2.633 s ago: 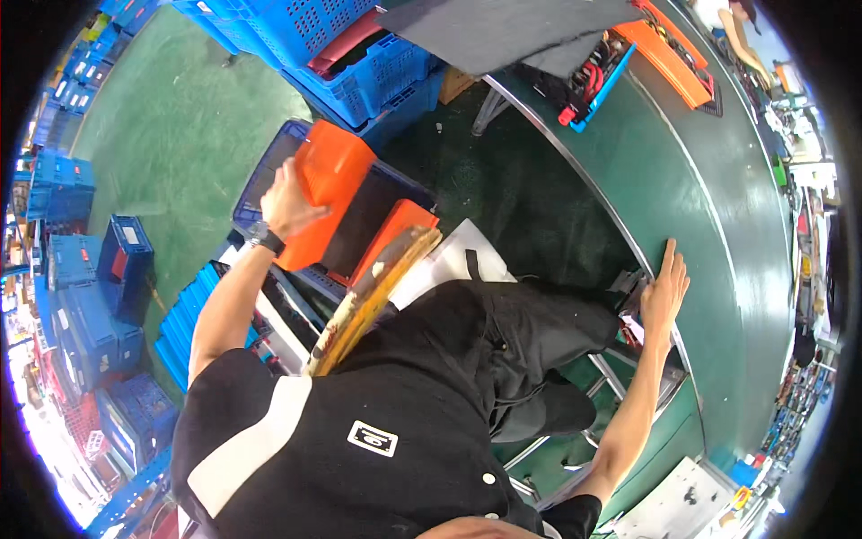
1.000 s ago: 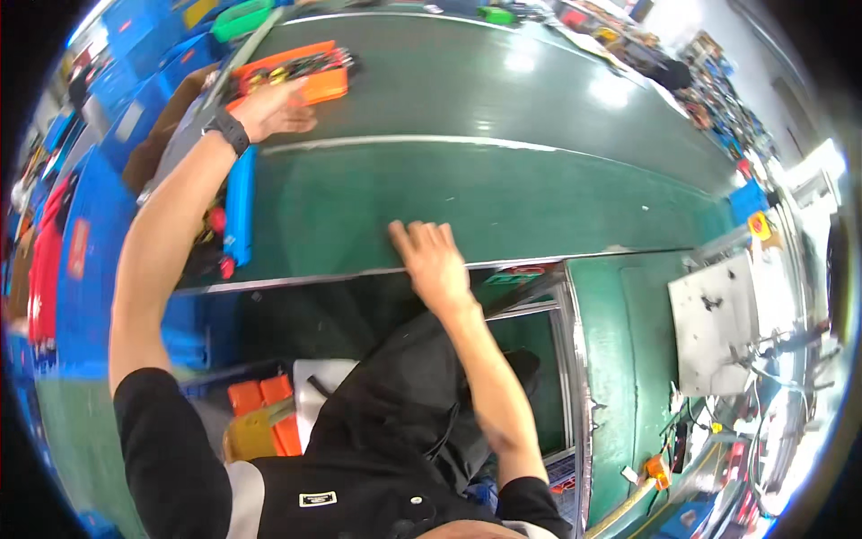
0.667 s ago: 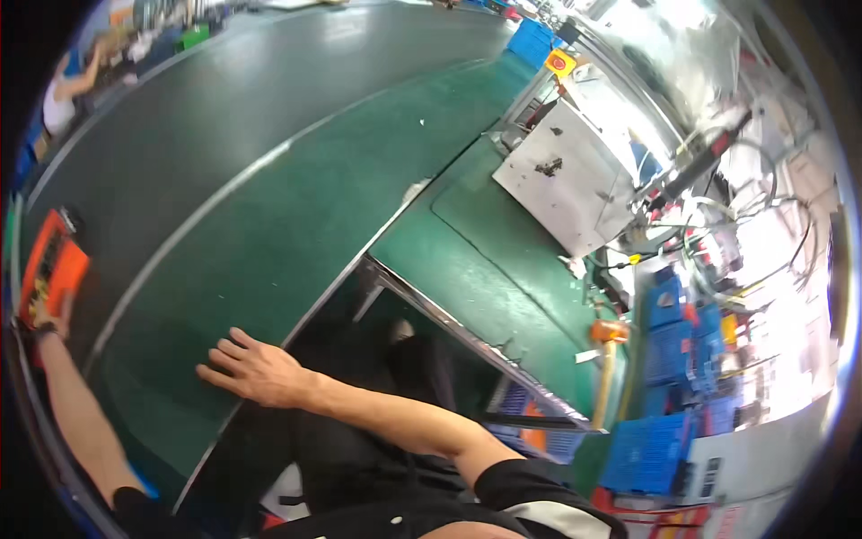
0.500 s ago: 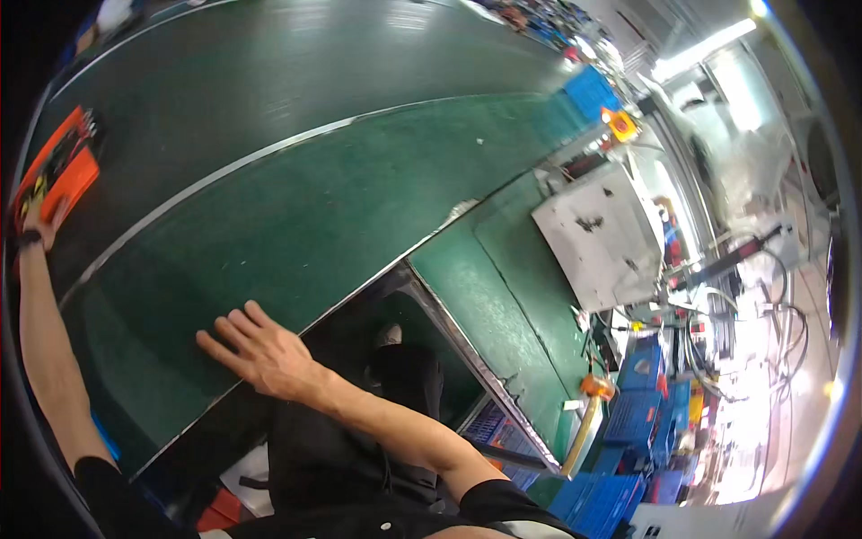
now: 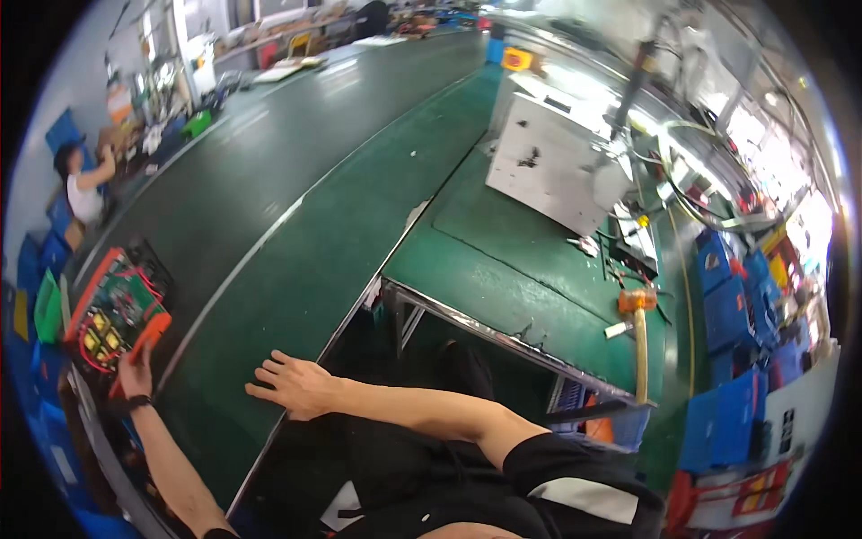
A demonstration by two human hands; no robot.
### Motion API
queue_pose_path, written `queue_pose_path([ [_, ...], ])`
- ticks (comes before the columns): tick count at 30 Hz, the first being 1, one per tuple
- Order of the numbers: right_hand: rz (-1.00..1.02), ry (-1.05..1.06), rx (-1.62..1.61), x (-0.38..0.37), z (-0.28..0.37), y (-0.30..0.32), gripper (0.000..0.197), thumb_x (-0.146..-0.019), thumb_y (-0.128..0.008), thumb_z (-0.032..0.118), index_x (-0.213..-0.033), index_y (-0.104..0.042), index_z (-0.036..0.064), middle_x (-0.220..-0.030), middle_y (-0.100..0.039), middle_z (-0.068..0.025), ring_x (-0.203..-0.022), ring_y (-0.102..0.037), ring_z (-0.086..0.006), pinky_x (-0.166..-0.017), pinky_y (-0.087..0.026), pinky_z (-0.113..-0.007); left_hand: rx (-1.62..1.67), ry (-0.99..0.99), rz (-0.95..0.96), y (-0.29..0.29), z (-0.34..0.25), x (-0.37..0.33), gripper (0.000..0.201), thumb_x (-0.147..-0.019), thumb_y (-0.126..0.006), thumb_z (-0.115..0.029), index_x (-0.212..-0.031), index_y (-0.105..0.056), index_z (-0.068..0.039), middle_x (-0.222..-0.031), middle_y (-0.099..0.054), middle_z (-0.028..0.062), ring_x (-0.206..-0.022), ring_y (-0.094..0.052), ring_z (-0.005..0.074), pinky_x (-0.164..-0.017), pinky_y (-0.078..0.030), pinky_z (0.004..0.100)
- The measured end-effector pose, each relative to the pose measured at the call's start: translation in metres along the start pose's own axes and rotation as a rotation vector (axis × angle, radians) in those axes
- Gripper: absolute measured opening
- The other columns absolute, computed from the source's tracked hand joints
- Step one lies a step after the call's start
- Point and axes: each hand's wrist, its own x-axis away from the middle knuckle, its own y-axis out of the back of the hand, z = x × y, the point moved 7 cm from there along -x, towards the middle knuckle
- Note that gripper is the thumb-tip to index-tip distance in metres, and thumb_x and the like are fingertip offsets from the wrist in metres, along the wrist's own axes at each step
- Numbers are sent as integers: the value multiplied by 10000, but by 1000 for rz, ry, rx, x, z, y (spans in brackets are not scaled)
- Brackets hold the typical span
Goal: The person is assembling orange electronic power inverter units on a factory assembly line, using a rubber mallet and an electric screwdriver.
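My left hand [image 5: 135, 373] grips the near side of an orange-edged open housing [image 5: 157, 332] on the dark belt. Inside it show a green circuit board [image 5: 121, 301], red wires and yellow-and-black components. A black part sits at its far end. The left thumb shows against the orange edge, while the other fingers are partly hidden. My right hand [image 5: 296, 384] is stretched out with fingers apart near the front edge of the green work surface [image 5: 305, 305]. Nothing is in it, and I cannot tell whether its fingertips touch the surface.
On the green side table [image 5: 503, 278] stand a white metal box [image 5: 548, 166] and a mallet [image 5: 639, 332] with an orange head. Blue crates [image 5: 718, 422] line the right. Across the dark belt [image 5: 251, 153], another person [image 5: 85, 184] sits or stands at far left.
My view has swung, so the housing appears farther right and its inside shows more fully. The left hand stays on it. The right hand stays outstretched near the table edge.
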Motion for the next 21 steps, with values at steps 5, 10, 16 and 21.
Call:
queue_pose_path([
  [5, -151, 65, 15, 16, 2, 24, 884, -695, -852, 530, -1369, -562, 35, -1188, -601, -158, -1150, -569, -327, -1042, -400, -486, 118, 215, 81, -161, 42, -23, 208, -989, -520, -116, -1076, -589, 60, -1114, -669, 178, -1119, -666, 305, -1031, -588, 466],
  [10, 174, 103, -322, 16, 28, 106, 592, -851, -756, 455, -1279, -638, 64, -1136, -670, -178, -1109, -636, -374, -972, -476, -516, 153, 477, 146, -328, 41, 14, 183, -928, -553, -127, -1001, -620, 28, -1086, -693, 143, -1068, -689, 330, -946, -610, 497],
  [16, -471, -518, -95, 95, -62, 384, 509, -994, -623, 369, -1298, -608, -40, -1242, -662, -280, -1155, -636, -435, -959, -513, -488, -40, 446, 509, -497, -24, 93, 204, -957, -538, -144, -1044, -642, 8, -983, -690, 116, -917, -711, 278, -839, -612, 483],
  [21, -446, -1008, -227, 205, -124, 349, 488, -1072, -465, 432, -1229, -631, 2, -1029, -709, -272, -1016, -700, -401, -891, -519, -473, -285, 424, 751, -639, -51, 174, 375, -970, -505, -59, -1344, -514, -26, -1053, -668, 98, -899, -718, 241, -689, -653, 401],
])
